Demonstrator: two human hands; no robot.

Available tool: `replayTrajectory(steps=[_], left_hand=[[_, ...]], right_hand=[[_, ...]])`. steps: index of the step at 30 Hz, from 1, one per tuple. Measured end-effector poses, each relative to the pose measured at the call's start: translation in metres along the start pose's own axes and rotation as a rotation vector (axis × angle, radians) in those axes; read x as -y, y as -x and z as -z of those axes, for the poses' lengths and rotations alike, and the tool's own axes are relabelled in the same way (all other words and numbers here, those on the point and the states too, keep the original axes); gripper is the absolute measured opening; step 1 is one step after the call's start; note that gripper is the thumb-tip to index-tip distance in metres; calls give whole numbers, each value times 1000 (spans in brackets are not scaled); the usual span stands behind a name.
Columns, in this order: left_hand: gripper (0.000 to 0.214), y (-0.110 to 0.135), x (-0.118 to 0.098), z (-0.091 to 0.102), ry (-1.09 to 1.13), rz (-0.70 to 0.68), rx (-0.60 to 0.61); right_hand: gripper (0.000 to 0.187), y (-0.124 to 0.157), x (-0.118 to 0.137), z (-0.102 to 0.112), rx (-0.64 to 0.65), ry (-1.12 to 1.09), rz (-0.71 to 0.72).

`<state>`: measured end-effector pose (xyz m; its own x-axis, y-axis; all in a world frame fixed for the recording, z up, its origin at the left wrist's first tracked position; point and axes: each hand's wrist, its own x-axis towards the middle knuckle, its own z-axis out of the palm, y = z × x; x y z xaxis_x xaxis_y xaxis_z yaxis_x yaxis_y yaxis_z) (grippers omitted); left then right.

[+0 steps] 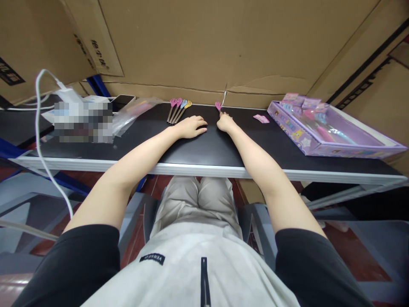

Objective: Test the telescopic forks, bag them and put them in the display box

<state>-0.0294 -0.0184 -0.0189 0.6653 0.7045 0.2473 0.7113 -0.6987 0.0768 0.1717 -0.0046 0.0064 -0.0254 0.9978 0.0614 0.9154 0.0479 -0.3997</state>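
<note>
right hand point(225, 123) fingers pinched on the pink fork point(218, 105) at the counter point(207, 147) back edge, left hand point(191, 126) flat, fingers open, beside the four-fork row point(178, 109); looks mid-pick, thin handle needs a firm pinch.

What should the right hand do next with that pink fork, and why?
Probably lay it beside the four forks: the right hand holds the pink fork apart from that row, and the left hand rests flat next to the row.
</note>
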Motion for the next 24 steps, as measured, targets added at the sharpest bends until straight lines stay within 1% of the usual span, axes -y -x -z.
replayTrajectory(steps=[4, 12, 16, 19, 21, 23, 24], left_hand=[[55, 2, -4, 5, -1, 18, 22], [57, 4, -8, 7, -21, 25, 21], [56, 4, -8, 11, 15, 13, 21], [51, 5, -4, 17, 83, 5, 35], [46, 7, 3, 22, 128, 40, 31], [42, 10, 12, 28, 160, 104, -15], [42, 12, 17, 32, 169, 141, -60]], right_hand=[[75, 6, 6, 3, 15, 104, -40], [80, 20, 13, 13, 83, 117, -62], [80, 22, 12, 16, 111, 109, -65], [78, 21, 9, 17, 108, 112, -63], [77, 20, 8, 18, 94, 107, -53], [76, 20, 7, 19, 84, 96, -46], [76, 20, 6, 19, 81, 90, -45]])
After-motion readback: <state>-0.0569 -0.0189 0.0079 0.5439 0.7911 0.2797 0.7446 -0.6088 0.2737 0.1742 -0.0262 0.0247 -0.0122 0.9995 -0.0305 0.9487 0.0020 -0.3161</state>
